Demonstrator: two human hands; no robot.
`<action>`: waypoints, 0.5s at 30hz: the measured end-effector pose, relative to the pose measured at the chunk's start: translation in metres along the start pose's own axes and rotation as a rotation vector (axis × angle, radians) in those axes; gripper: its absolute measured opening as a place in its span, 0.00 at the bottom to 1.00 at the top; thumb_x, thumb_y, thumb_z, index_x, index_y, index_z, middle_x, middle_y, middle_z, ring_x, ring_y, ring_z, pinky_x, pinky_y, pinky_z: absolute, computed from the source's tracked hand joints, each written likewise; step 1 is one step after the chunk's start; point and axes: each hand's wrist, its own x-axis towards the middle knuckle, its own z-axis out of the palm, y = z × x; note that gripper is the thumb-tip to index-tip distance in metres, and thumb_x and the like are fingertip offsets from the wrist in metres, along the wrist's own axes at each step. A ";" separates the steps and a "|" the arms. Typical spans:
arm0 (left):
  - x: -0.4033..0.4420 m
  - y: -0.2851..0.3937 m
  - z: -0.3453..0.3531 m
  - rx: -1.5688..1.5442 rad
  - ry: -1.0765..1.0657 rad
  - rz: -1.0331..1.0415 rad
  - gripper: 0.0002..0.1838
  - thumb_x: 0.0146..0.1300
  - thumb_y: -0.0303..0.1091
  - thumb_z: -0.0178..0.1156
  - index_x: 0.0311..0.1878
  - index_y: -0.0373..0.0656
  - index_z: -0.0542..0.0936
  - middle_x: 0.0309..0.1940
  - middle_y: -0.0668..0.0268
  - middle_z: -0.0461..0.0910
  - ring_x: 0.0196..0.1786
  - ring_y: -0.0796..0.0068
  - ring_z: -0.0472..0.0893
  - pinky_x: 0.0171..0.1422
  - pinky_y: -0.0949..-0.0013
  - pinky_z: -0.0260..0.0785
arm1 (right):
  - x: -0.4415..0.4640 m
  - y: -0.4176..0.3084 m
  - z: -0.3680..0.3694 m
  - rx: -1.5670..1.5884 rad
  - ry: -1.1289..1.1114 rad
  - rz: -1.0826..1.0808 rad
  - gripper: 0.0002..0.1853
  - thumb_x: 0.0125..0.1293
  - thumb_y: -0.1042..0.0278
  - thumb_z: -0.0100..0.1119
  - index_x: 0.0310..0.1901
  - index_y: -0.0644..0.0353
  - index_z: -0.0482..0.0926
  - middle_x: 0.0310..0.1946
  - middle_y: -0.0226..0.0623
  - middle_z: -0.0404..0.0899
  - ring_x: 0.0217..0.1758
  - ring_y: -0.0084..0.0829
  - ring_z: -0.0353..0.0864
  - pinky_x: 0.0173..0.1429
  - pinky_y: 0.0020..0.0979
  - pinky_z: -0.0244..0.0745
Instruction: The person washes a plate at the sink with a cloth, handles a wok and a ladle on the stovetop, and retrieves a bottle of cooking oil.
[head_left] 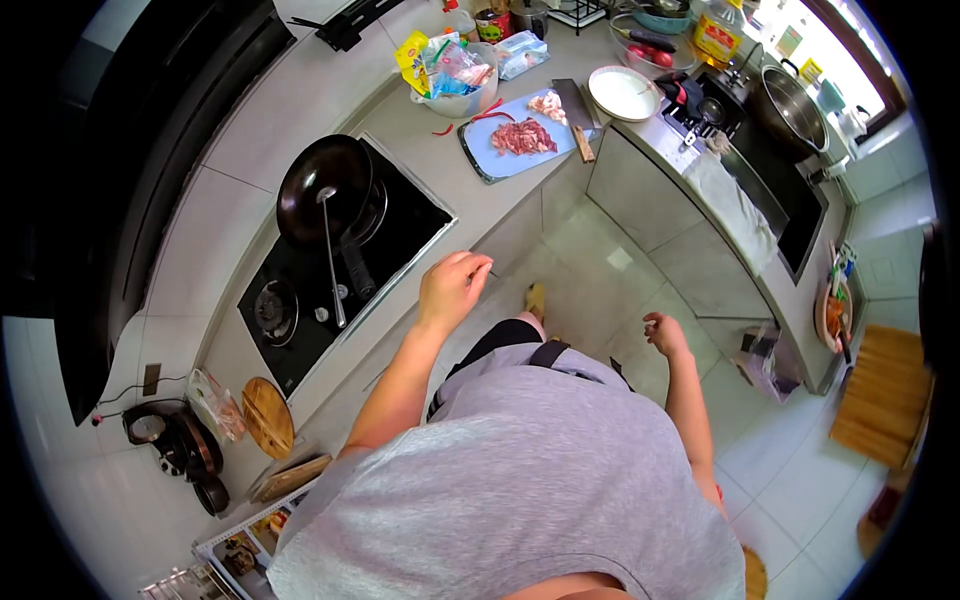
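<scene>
Cutting board (483, 152) beyond left fingers (474, 264), apart; those curled narrow, right fingers (654, 319) loosely parted.

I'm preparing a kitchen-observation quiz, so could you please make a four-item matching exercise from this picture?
1. Wok
2. Ladle
3. Sliced meat
4. Dish

A. White, beside the cleaver
B. Head end inside a dark pan
C. Red, on the blue board
D. Dark, on the stove

Pairs: 1-D, 2-B, 3-C, 4-A
</scene>
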 end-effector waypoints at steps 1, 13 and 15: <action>0.015 -0.002 0.005 0.018 -0.042 -0.013 0.05 0.62 0.33 0.63 0.37 0.44 0.85 0.31 0.64 0.82 0.31 0.64 0.80 0.35 0.65 0.72 | 0.012 -0.002 -0.004 0.035 -0.021 0.008 0.15 0.63 0.69 0.56 0.51 0.57 0.81 0.31 0.42 0.85 0.32 0.33 0.85 0.42 0.34 0.78; 0.189 -0.154 0.132 -0.176 -0.042 -0.408 0.26 0.56 0.36 0.70 0.57 0.37 0.77 0.44 0.57 0.83 0.36 0.67 0.83 0.44 0.64 0.76 | 0.115 -0.130 -0.103 0.050 -0.054 -0.161 0.20 0.61 0.84 0.47 0.55 0.65 0.77 0.34 0.37 0.82 0.32 0.26 0.80 0.42 0.29 0.77; 0.217 -0.171 0.144 -0.191 -0.043 -0.498 0.26 0.56 0.34 0.69 0.56 0.35 0.76 0.47 0.52 0.80 0.44 0.61 0.83 0.50 0.61 0.75 | 0.131 -0.150 -0.117 0.025 -0.012 -0.182 0.18 0.62 0.80 0.50 0.54 0.64 0.78 0.33 0.38 0.83 0.33 0.27 0.81 0.42 0.30 0.77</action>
